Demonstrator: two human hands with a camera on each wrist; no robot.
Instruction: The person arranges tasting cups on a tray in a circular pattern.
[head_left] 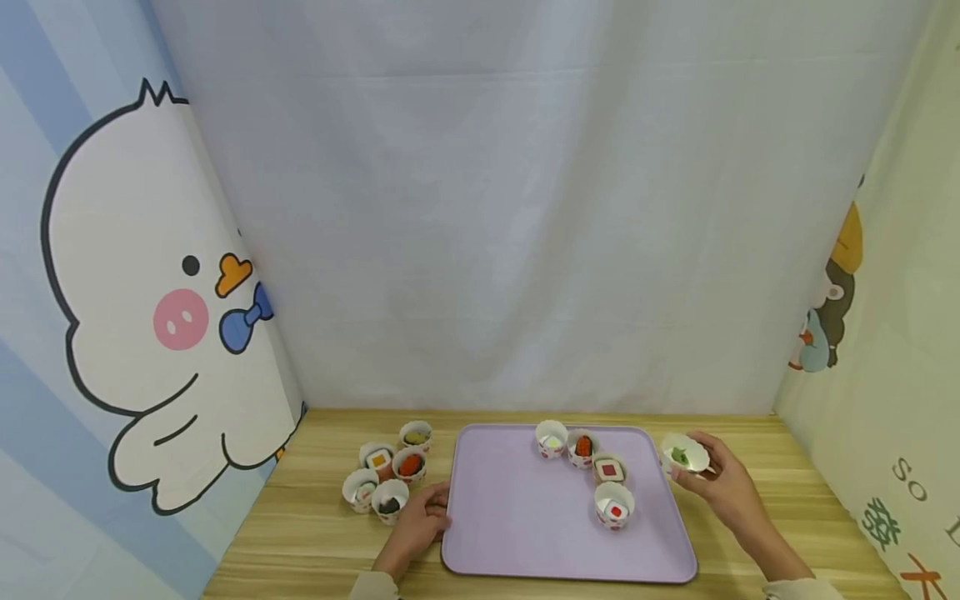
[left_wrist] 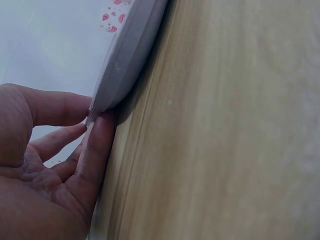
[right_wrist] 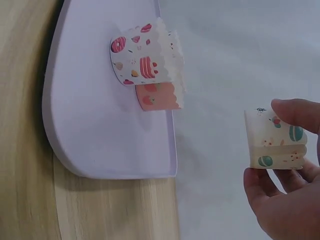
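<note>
My right hand (head_left: 727,483) holds a paper baking cup (head_left: 686,457) with a green piece inside, in the air just beyond the right edge of the lilac tray (head_left: 525,517). In the right wrist view, thumb and fingers grip this cup (right_wrist: 275,137) from both sides; its wall has green macaron prints. At the tray's left edge, my left hand (head_left: 420,521) pinches the rim between thumb and fingers, as the left wrist view of the tray (left_wrist: 127,57) shows. On the tray's right half stand several paper cups, among them one with a red-and-white piece (head_left: 614,508).
Left of the tray, several more filled paper cups cluster on the wooden table (head_left: 300,533), including one with a dark piece (head_left: 390,502) close to my left hand. A pale curtain (head_left: 480,208) hangs behind the table, with printed cloths on both sides.
</note>
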